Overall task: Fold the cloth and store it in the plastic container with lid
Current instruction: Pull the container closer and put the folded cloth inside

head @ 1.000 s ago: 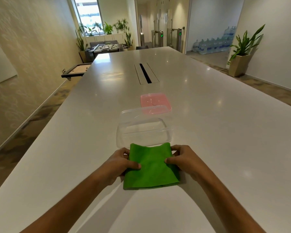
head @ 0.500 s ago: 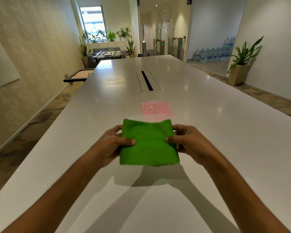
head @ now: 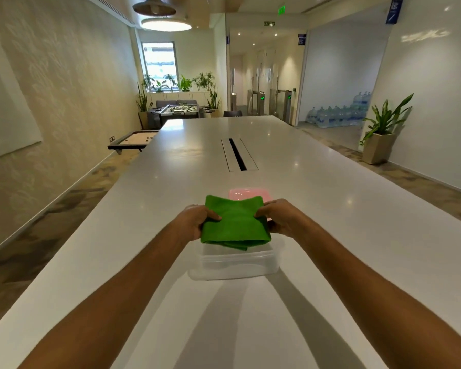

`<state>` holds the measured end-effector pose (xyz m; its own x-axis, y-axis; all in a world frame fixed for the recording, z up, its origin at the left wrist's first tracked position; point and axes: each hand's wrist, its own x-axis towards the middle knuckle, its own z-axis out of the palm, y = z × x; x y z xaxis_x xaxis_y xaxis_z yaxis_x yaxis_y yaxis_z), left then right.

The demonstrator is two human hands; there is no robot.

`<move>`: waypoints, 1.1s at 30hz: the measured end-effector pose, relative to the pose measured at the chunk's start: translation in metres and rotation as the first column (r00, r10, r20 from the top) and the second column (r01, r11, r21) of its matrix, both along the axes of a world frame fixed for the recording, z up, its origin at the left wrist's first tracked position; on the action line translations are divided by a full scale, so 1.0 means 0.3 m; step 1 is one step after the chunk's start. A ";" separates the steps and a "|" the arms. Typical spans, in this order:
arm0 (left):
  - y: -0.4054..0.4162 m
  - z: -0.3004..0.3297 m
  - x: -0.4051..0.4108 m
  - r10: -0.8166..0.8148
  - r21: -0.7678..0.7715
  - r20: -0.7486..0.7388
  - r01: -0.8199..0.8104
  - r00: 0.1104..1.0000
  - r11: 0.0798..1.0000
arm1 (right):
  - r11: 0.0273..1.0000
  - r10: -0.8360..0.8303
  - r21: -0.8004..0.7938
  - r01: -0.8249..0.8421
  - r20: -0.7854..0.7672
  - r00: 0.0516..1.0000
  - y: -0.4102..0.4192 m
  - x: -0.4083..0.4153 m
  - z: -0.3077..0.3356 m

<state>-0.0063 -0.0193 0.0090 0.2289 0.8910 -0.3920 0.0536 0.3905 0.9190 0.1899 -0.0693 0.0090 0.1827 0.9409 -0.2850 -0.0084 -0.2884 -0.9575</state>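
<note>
A folded green cloth (head: 236,222) hangs in the air over the clear plastic container (head: 234,265), which stands on the white table. My left hand (head: 193,219) grips the cloth's left edge and my right hand (head: 280,215) grips its right edge. The cloth's lower fold droops toward the container's open top. Just beyond the cloth lies the pink lid (head: 250,194), flat on the table and partly hidden by the cloth.
The long white table (head: 330,209) stretches ahead, with a cable slot (head: 237,154) in its middle. A potted plant (head: 381,139) stands by the right wall. A low game board (head: 133,139) sits off the table's left edge.
Both hands lifted the folded cloth off the table and carried it forward over the container. The camera view tilted upward.
</note>
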 end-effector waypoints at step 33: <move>-0.025 -0.155 0.135 0.322 0.358 -0.928 0.680 0.186 0.640 | 0.963 0.020 -0.039 -0.267 0.997 -0.072 0.085 -0.123 -0.182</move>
<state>0.0344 -0.0269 -0.0376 0.3704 0.9174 0.1454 0.9274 -0.3741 -0.0020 0.1531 -0.0438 -0.0457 0.0091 0.9864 0.1641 0.9978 -0.0198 0.0638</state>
